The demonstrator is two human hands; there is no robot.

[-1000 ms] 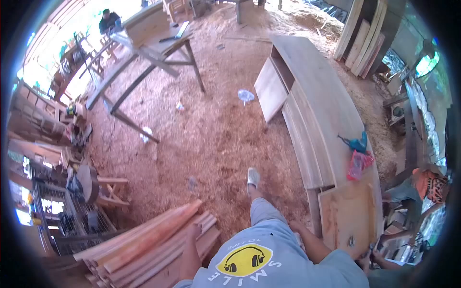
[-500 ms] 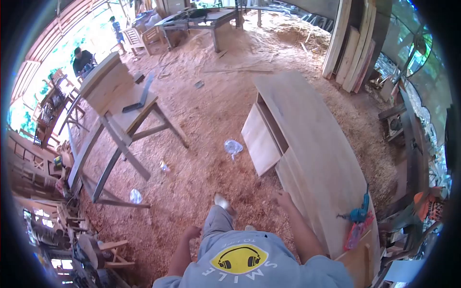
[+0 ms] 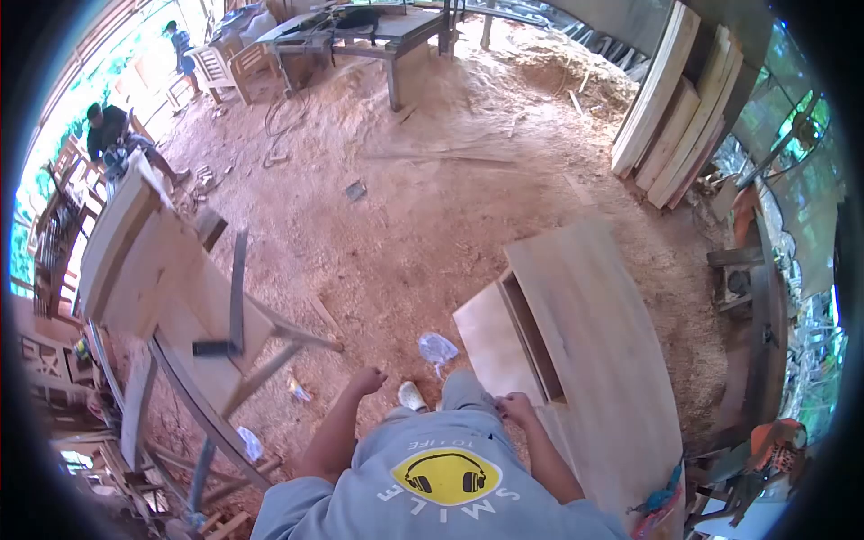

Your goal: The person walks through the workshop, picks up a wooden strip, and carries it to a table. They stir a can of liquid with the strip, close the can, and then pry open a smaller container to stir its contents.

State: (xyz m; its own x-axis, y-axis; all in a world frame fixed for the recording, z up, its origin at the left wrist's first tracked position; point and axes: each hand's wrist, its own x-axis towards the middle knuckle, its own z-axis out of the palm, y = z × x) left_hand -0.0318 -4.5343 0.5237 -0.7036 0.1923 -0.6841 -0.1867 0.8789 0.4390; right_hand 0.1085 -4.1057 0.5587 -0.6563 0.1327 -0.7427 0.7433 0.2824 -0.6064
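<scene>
My left hand hangs in front of my body with its fingers curled in, nothing showing in them, over the sawdust floor. My right hand is loosely closed beside my right leg, overlapping the edge of a pale wooden desk in this view. That desk has a long curved top and a light side panel with a dark gap next to it. Ahead of my feet lies a clear plastic bag. A wooden chair-like frame stands to my left, carrying a dark try square.
Planks lean upright at the far right. A workbench stands at the back. Another person sits at the far left. A teal power drill lies on the desk's near end, partly cut off by blur.
I have stepped forward, so the desk, chair frame and plastic bag appear closer and lower. My left hand has swung forward and up; my right hand has come in nearer my leg.
</scene>
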